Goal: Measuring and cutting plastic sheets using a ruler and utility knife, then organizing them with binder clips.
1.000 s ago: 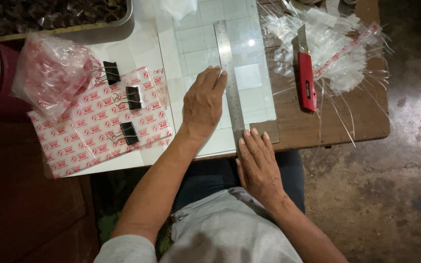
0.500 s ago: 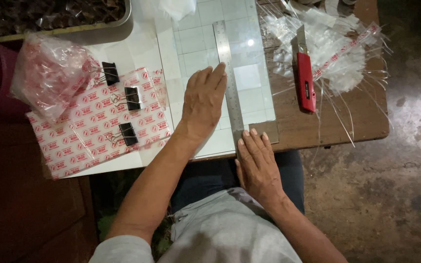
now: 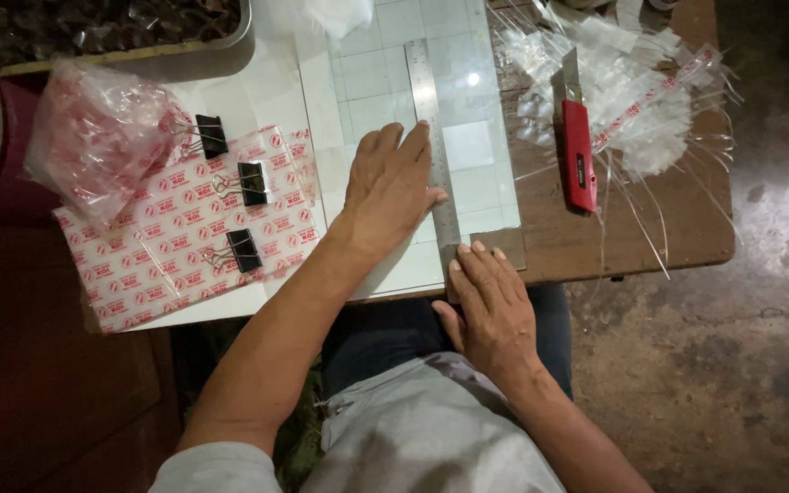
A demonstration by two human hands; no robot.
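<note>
A wooden table (image 3: 595, 246) fills the upper frame, seen from above by a person seated at its near edge. On it lies a pale gridded mat (image 3: 385, 91), and across the mat a long steel ruler (image 3: 429, 137) runs away from the person, its near end ending in a square metal foot at the table's edge. The left hand (image 3: 390, 187) lies flat on the mat, fingers extended and close together, thumb side pressed along the ruler's left edge; it pinches nothing. The right hand (image 3: 490, 306) rests at the table's near edge, fingers together and laid flat with the tips on the ruler's foot; it holds nothing either.

To the left, a stack of clear bags printed in red (image 3: 184, 246) lies flat, part on the mat's white border and overhanging the table's near edge, held by three black binder clips (image 3: 250, 183) set in a diagonal row. A crumpled bundle of the same bags (image 3: 102, 137) sits just beyond the stack. A metal tray (image 3: 120, 41) of dark pieces stands at the far left corner.

To the right of the mat, well apart from both hands, a red utility knife (image 3: 577, 155) lies on the wood, blade pointing away, beside a heap of thin clear plastic trimmings (image 3: 632, 100)
</note>
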